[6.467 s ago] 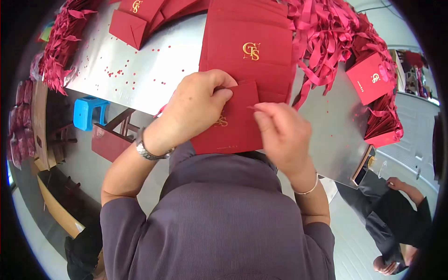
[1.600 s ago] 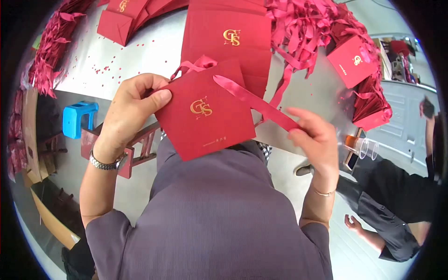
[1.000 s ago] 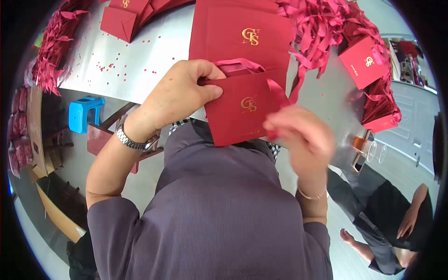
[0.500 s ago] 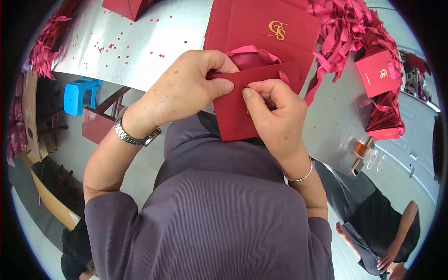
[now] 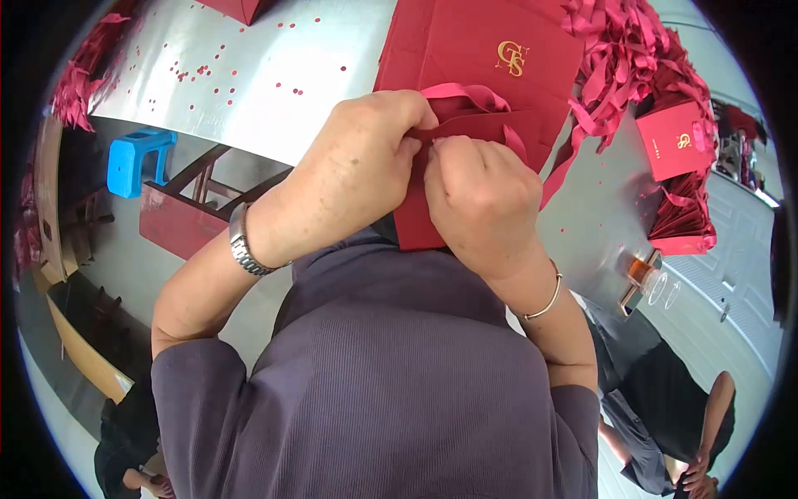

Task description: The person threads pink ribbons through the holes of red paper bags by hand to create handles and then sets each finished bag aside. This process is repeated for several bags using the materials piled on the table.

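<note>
A red paper gift bag (image 5: 417, 220) with a pink ribbon handle (image 5: 472, 93) rests against my front at the table's edge. My left hand (image 5: 353, 162) is closed over its upper left edge, fingers behind and thumb in front. Beside it, my right hand (image 5: 486, 195) is curled with its back to me, thumb and index side against the bag's front panel near the rim. Whatever its fingertips pinch is hidden. Behind lies another red bag with a gold monogram (image 5: 511, 58), flat on the metal table.
Ribboned bags (image 5: 619, 75) pile up at the right, near a small red bag (image 5: 672, 141) and a glass cup of amber drink (image 5: 644, 273). Red paper dots (image 5: 199, 73) dot the metal table. A blue stool (image 5: 137, 162) stands left. People sit at both lower sides.
My right hand has rolled over, so its back now faces me and its pinch is covered. The left hand has turned slightly, its thumb closer to the right hand.
</note>
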The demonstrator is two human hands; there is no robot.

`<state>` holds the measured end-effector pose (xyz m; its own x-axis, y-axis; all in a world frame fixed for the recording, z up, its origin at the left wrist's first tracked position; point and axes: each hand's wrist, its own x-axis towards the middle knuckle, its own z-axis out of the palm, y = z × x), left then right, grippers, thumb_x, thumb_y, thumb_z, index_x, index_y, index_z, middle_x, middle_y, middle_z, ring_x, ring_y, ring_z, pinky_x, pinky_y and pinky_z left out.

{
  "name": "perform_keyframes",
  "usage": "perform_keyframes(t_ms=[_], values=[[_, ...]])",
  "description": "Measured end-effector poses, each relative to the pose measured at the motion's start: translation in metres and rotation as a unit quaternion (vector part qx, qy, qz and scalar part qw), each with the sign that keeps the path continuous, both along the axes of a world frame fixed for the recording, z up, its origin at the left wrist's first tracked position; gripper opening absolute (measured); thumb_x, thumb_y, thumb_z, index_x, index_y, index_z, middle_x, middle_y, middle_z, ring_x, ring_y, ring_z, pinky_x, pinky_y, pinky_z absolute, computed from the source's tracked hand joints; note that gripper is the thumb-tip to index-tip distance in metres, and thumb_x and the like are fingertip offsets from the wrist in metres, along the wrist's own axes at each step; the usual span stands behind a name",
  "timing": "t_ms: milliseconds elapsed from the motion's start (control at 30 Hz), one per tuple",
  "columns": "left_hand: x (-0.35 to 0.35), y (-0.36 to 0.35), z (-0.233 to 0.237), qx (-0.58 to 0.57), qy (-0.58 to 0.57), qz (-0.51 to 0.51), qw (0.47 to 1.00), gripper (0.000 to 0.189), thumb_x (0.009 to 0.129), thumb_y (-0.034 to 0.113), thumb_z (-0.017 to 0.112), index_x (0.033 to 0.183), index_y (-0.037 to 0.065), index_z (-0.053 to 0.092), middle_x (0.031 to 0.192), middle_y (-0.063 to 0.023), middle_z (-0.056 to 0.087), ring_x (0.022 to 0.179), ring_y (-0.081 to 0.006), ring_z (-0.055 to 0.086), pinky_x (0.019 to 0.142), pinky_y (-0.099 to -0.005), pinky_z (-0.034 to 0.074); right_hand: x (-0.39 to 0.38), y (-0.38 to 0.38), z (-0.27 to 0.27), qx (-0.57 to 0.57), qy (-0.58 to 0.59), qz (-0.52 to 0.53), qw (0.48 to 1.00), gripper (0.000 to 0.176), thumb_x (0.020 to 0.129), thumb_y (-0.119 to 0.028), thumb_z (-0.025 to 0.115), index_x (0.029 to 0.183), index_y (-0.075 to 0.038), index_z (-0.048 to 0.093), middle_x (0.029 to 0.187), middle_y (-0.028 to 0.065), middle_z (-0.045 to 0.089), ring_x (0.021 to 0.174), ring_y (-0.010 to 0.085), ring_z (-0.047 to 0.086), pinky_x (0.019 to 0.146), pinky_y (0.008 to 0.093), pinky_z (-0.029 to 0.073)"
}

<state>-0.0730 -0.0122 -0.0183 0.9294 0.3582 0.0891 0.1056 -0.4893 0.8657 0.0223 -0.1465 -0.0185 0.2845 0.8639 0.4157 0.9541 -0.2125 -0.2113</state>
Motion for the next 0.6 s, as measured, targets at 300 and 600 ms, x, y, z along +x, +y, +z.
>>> perform_keyframes(t_ms=[300,600], values=[[-0.011,0.007,0.001,0.127,-0.014,0.022,0.992,0.016,0.079,-0.006,0.061,0.094,-0.004,0.060,0.092,-0.0183,0.064,0.087,-0.0362,0.063,0.077,-0.0366,0.051,-0.005,0.008,-0.001,0.032,0.409,-0.105,0.906,0.010,0.082,-0.009,0.069,0.081,0.000,0.064,0.067,0.0115,0.065,0.059,0.0245,0.065,0.056,0.0341,0.050],[-0.019,0.020,-0.009,-0.094,0.110,0.041,0.989,0.016,0.086,0.000,0.062,0.102,-0.003,0.063,0.092,-0.0077,0.066,0.083,-0.0172,0.060,0.078,-0.0293,0.049,-0.009,0.004,-0.013,0.045,0.390,-0.036,0.919,0.005,0.081,-0.005,0.068,0.082,-0.003,0.063,0.071,0.0107,0.065,0.061,0.0247,0.064,0.057,0.0328,0.050]])
